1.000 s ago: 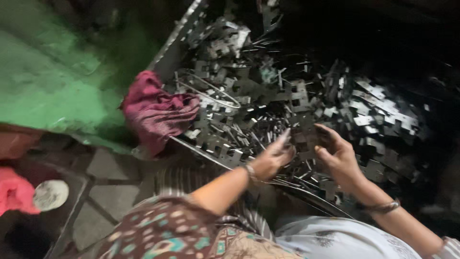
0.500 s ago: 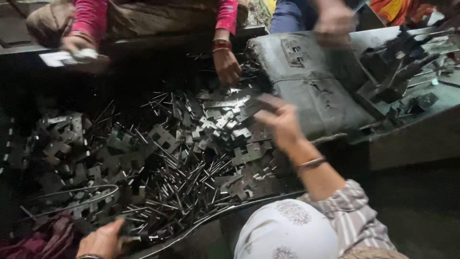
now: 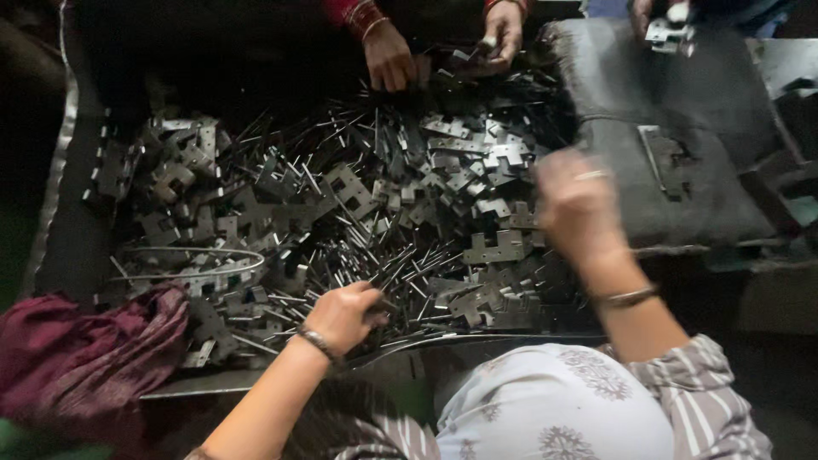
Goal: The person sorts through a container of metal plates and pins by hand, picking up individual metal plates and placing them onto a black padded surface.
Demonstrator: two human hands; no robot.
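The left hand (image 3: 341, 315) was curled closed on thin metal pins (image 3: 388, 268) at six o'clock of the heap. The right hand (image 3: 579, 204), blurred, grip unclear, hovered at three o'clock over flat hinge plates (image 3: 498, 247), within easy reach.

No packages, labels, signs or screens show anywhere in this view.
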